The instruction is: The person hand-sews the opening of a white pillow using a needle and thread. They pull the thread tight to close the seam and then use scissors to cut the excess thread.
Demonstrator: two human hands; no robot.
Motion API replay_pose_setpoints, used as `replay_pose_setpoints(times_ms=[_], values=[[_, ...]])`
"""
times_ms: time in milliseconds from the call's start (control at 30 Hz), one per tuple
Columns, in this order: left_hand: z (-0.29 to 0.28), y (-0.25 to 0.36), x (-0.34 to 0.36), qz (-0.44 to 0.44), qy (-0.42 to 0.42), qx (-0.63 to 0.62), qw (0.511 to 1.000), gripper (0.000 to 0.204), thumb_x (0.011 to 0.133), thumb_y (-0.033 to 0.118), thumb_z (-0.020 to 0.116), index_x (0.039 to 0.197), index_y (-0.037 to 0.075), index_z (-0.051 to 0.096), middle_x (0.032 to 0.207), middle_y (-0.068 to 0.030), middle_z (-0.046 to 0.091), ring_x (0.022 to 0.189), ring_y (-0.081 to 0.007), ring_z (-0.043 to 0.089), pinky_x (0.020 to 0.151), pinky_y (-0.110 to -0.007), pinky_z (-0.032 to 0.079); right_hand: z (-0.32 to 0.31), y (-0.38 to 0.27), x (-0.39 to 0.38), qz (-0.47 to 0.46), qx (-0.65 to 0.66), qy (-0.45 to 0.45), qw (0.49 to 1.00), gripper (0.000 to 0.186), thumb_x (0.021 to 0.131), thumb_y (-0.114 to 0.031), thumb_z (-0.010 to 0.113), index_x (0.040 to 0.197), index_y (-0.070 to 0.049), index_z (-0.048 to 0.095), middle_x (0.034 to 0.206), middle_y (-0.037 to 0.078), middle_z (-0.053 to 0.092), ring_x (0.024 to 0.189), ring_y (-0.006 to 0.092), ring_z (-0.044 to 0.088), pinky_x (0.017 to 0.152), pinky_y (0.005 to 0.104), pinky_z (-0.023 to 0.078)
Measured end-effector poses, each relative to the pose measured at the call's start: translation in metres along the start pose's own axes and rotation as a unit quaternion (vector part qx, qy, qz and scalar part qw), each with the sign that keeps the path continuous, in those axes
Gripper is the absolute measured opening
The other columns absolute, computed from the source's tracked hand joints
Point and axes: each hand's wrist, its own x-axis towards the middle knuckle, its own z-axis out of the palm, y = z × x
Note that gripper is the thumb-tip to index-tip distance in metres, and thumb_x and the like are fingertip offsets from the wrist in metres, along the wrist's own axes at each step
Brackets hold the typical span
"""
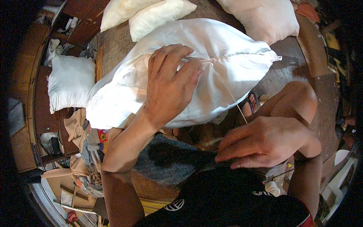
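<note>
A large stuffed white pillow [223,41] lies across in front of me, with a puckered seam [242,53] along its right part. My left hand [170,81] rests on it, fingers curled and thumb bent in, gripping the cloth beside the left end of the seam. From a gathered spot there, a pale thread [237,104] runs taut down and right to my right hand [266,140]. That hand is closed around the thread, off the pillow and close to my body. Any needle at the thread's end is hidden.
More pillows lie around: a white one [72,81] at the left, two cream ones [162,17] at the back, another [261,17] at the back right. Cloth scraps [89,151] are heaped at the left. My bent knee [297,96] stands at the right, above the wooden floor.
</note>
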Motion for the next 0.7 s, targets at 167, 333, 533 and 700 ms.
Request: replay_pose_setpoints(times_ms=[167,333,533,700], values=[[-0.004,0.007,0.004,-0.003,-0.010,0.017,1.000,0.021,0.080,0.014,0.077,0.100,0.012,0.073,0.123,-0.0104,0.063,0.122,-0.0354,0.055,0.102,-0.047,0.041,0.011,0.009,0.010,-0.017,0.021,-0.017,0.999,0.030,0.097,-0.017,0.061,0.116,0.006,0.061,0.110,0.022,0.064,0.102,0.0398,0.064,0.089,0.0448,0.054],[-0.001,0.004,0.000,0.008,-0.009,0.024,1.000,0.020,0.076,0.011,0.079,0.095,0.011,0.073,0.124,-0.0096,0.063,0.122,-0.0362,0.054,0.103,-0.049,0.041,0.010,0.015,0.013,-0.014,0.049,-0.012,0.999,0.029,0.096,-0.017,0.062,0.114,0.006,0.063,0.107,0.022,0.065,0.102,0.0403,0.064,0.090,0.0454,0.053],[-0.008,0.006,-0.002,0.016,-0.026,0.015,0.999,0.013,0.078,0.012,0.071,0.091,0.012,0.074,0.117,-0.0074,0.063,0.124,-0.0310,0.052,0.111,-0.052,0.036,0.003,0.017,0.010,-0.003,0.054,-0.006,0.999,0.028,0.096,-0.016,0.063,0.112,0.006,0.064,0.107,0.023,0.066,0.102,0.0392,0.065,0.090,0.0447,0.052],[-0.015,0.010,-0.005,0.027,-0.019,0.022,0.999,0.013,0.078,0.012,0.070,0.090,0.012,0.074,0.106,-0.0043,0.063,0.118,-0.0286,0.055,0.110,-0.052,0.038,0.002,0.020,0.007,-0.011,0.056,-0.019,0.998,0.027,0.096,-0.017,0.063,0.111,0.006,0.065,0.105,0.022,0.067,0.099,0.0395,0.065,0.088,0.0450,0.053]])
